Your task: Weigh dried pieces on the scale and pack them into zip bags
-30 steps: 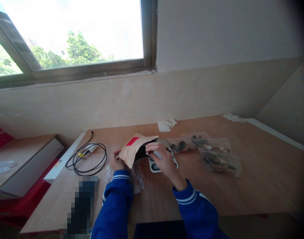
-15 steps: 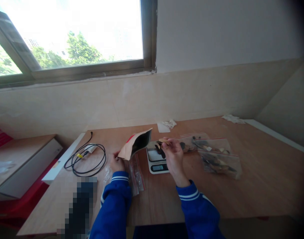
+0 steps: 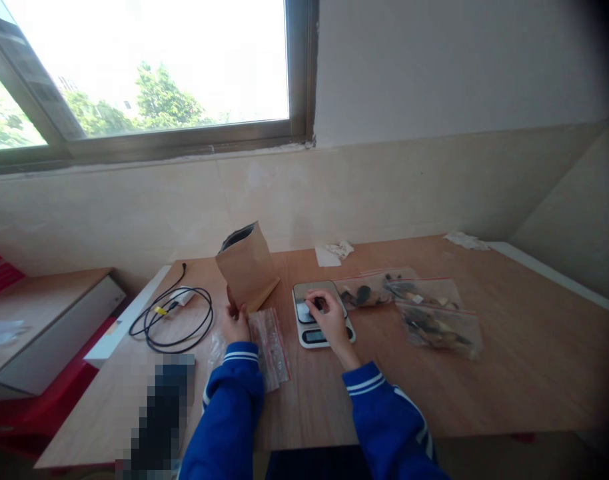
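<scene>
Brown paper pouch point(image 3: 247, 270), left of square white scale point(image 3: 308, 287), left hand point(image 3: 235, 325) clamped on, likely steadying; right hand point(image 3: 330, 320) over scale, hold unclear.

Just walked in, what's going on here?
A person's left hand holds an open brown paper pouch, mouth up. The right hand is over a white digital scale; whether it grips anything is hard to tell. Red-edged clear plastic bags lie left of the scale; clear bags of dark and tan pieces lie right of it.
</scene>
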The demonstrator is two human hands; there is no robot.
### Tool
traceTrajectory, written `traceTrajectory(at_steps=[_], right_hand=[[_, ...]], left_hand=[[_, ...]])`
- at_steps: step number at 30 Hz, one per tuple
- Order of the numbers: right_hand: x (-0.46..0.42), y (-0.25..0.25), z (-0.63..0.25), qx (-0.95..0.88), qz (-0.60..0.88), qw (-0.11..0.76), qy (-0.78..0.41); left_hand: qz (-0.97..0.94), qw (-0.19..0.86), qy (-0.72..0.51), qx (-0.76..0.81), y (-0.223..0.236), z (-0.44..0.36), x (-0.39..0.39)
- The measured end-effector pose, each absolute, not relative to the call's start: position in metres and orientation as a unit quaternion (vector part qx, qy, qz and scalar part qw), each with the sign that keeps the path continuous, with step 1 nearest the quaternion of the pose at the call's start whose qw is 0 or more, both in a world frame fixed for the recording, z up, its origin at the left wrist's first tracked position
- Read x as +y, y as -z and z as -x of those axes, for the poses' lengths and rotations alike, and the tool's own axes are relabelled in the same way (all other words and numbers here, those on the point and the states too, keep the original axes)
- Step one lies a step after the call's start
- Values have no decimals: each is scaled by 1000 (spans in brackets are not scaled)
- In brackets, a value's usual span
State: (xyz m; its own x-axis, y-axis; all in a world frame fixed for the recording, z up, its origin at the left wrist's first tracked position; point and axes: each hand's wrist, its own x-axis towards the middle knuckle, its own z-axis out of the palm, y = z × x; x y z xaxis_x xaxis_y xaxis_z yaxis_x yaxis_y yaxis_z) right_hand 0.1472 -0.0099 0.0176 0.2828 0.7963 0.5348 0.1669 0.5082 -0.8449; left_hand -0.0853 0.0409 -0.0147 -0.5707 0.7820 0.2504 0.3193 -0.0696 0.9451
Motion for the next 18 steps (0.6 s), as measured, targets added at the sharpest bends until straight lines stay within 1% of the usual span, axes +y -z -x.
traceTrajectory(at_steps=[3, 12, 18], right_hand=[[-6, -17, -151, -546, 435, 676, -237], [8, -24, -156, -483, 404, 711, -312], [26, -34, -171, -491, 421, 691, -322]], left_hand=[[-425, 192, -600, 650, 19, 87, 43], [-431, 194, -602, 644, 22, 88, 44], [-429, 193, -594, 652, 21, 89, 44]])
